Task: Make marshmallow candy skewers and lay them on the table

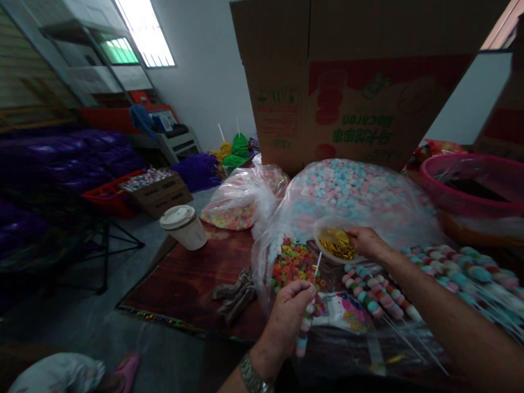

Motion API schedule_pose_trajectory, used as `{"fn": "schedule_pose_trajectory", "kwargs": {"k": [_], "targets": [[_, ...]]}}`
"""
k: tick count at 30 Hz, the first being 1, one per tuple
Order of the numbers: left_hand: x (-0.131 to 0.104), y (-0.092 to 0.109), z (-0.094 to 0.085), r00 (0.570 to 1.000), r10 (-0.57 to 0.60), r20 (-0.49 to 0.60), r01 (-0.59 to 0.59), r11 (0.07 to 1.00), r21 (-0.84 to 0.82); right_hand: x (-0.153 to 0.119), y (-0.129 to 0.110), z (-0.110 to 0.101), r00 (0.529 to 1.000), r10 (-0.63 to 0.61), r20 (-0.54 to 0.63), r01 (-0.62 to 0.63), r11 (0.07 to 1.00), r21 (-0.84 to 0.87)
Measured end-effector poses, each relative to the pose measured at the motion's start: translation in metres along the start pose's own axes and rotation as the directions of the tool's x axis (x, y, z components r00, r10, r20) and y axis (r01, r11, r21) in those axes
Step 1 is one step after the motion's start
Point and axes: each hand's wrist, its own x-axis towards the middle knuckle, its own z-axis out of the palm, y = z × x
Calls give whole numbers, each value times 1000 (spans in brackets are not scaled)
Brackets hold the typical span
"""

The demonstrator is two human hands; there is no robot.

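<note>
My left hand (291,308) is closed around a marshmallow skewer (305,327). Its white stick points up and the pastel marshmallows hang below my fingers. My right hand (366,243) reaches into a clear plastic bowl (347,261), fingers pinched on shiny gold strips (338,245) there; how many is hidden. Just left of the bowl, colourful ring-shaped candies (292,265) lie in an opened plastic bag. Finished-looking marshmallow skewers (379,292) rest below the bowl, beside a printed plastic packet (341,311).
A big clear bag of pastel marshmallows (347,183) stands behind, before a cardboard box (278,71). More skewers (462,267) and a pink basin (450,191) are right. Leftward are a lidded cup (186,229), grey gloves (237,295) and a folding chair (104,251).
</note>
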Motion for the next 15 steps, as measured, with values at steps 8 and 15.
{"fn": "schedule_pose_trajectory", "kwargs": {"k": [8, 15], "targets": [[-2, 5, 0, 999, -30, -36, 30, 1000, 10, -4, -9, -6, 994, 104, 17, -102, 990, -100], [0, 6, 0, 999, -20, -36, 21, 1000, 17, -6, -27, -18, 995, 76, -67, -90, 965, -247]]}}
